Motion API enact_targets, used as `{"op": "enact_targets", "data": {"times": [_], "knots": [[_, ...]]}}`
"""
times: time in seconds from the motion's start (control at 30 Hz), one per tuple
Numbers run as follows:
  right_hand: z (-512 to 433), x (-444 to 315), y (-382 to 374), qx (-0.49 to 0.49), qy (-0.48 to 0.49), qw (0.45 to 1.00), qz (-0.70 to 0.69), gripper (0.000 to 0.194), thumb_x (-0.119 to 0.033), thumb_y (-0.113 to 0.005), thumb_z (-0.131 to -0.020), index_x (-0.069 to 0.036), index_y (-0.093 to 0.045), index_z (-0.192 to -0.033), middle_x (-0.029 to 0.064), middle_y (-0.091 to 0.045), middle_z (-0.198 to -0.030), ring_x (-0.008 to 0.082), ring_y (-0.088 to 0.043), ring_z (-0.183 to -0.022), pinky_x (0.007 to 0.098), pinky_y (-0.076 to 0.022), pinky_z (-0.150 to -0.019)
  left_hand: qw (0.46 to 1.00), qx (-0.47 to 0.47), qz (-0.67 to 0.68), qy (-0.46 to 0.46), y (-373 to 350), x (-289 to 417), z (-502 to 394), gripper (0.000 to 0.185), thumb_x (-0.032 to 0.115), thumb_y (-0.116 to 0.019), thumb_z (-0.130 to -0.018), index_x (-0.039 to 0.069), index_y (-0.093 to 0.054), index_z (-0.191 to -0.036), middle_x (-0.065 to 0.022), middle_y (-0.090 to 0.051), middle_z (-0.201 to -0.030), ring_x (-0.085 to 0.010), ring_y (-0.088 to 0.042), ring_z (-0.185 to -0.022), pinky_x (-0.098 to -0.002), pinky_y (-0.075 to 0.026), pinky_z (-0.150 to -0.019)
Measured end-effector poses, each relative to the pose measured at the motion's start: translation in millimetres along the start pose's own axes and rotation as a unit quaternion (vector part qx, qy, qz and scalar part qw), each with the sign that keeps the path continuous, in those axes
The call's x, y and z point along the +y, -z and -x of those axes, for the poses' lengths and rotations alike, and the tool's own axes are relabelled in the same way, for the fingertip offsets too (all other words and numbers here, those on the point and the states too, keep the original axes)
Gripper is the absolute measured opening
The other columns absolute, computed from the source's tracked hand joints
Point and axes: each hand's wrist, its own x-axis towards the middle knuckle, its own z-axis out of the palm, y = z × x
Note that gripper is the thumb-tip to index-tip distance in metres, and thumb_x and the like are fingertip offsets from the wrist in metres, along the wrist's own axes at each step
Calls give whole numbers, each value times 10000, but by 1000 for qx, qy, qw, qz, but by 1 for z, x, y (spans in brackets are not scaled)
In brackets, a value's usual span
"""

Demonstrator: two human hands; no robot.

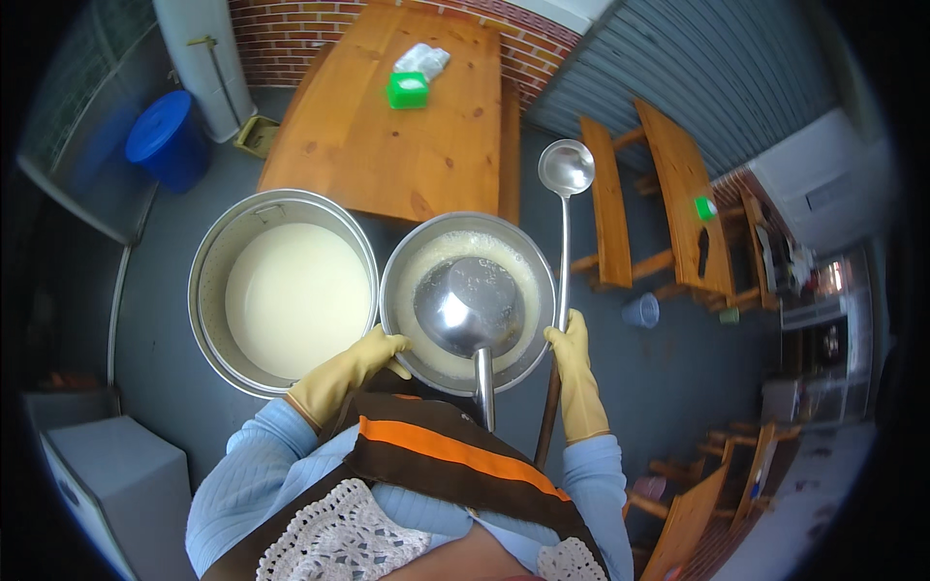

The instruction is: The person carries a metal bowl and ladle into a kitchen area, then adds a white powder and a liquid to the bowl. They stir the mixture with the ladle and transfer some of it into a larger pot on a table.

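My left hand [372, 350], in a yellow rubber glove, grips the near-left rim of a steel basin [398, 250]. Frothy pale liquid [472, 242] lies in the basin. In it sits a shiny steel dipper [465, 305], its tubular handle jutting over the near rim towards my apron. At the basin's right side my gloved right hand [572, 348] holds a long-handled ladle [565, 232], bowl end away from me; whether those fingers also grip the rim is unclear. Left of the basin stands a large steel pot [211, 327] of creamy pale liquid [301, 298].
Ahead, a wooden table [349, 145] bears a green box [408, 91] and a clear plastic bag [423, 60]. A blue lidded bin [171, 141] stands at left. Rightward are a bench [607, 210], another table [679, 196] and a small bucket [641, 311] on the floor.
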Motion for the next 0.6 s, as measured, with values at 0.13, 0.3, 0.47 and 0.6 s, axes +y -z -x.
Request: {"op": "enact_targets", "data": {"times": [0.13,0.3,0.47,0.6], "knots": [[-89,-32,-27,-66,25,997,27,438,37,-657,-783,18,-574,-1213,105,-645,-993,190,-623,-830,329,-510,-754,996,64,51,-24,6,14,-38,450,60,-603,-923,-125,-565,-1331,-243,-703,-1160,-351,-745,-843,-361,-665,-607],[-202,-58,-69,-152,95,980,80,449,22,-682,-782,17,-575,-1218,104,-651,-960,192,-628,-798,342,-520,-723,979,157,119,-48,9,15,-87,455,52,-602,-913,-114,-560,-1335,-250,-701,-1162,-362,-743,-843,-357,-662,-590],[-314,-93,-136,-265,138,947,121,558,6,-707,-809,55,-545,-1340,205,-692,-1190,273,-687,-1072,385,-536,-939,946,244,194,-86,0,39,-116,503,43,-566,-940,-100,-490,-1416,-261,-669,-1246,-365,-728,-963,-364,-656,-622],[-380,-117,-192,-345,163,913,146,659,-2,-729,-795,96,-509,-1409,264,-661,-1300,324,-643,-1236,397,-481,-1074,921,301,236,-75,-8,56,-137,493,56,-548,-964,-97,-484,-1428,-253,-665,-1248,-366,-716,-1001,-375,-653,-657]]}}
